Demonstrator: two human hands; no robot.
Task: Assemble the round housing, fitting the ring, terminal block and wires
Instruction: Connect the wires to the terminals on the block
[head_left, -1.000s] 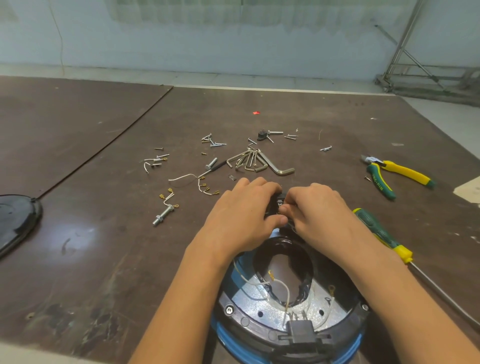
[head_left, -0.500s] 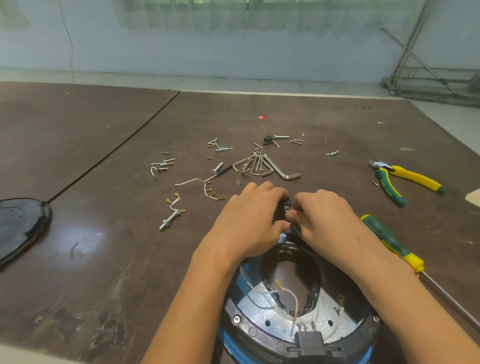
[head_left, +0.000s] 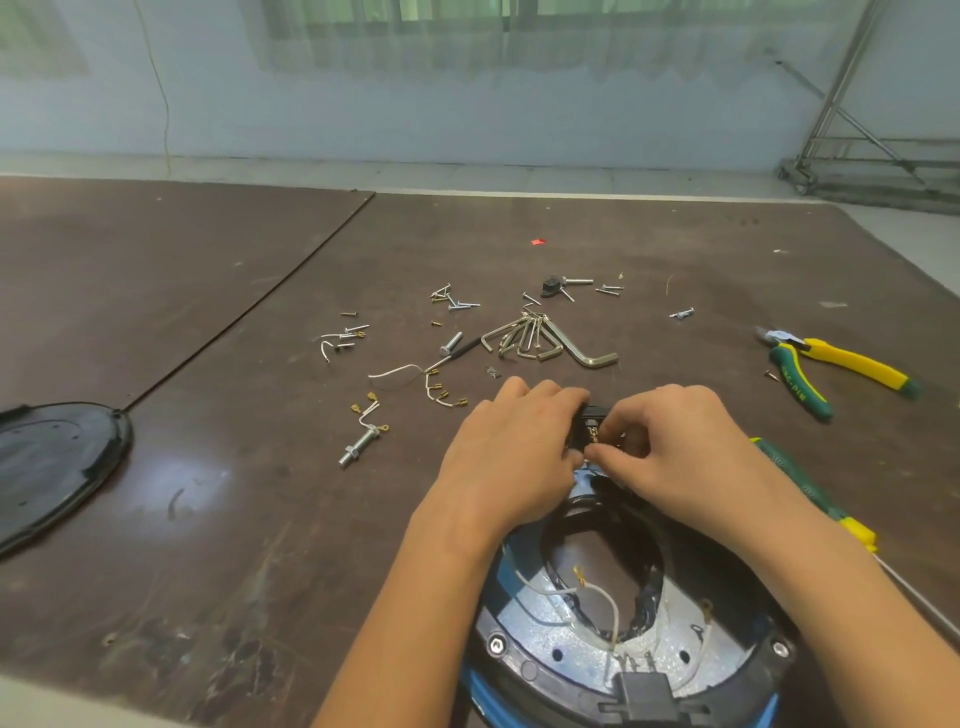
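Lying scattered on the desk beyond the hands are hex keys, loose screws, short lugged wires and a bolt. Pliers and a screwdriver lie to the right, the screwdriver partly hidden by the right forearm. A black cover sits at far left. Left hand and right hand, fingers curled, together pinch the small black terminal block just above the far rim of the round housing, hiding most of the block. Inside the housing, white wires curl over a metal plate around the central opening. A second black block sits at the near rim.
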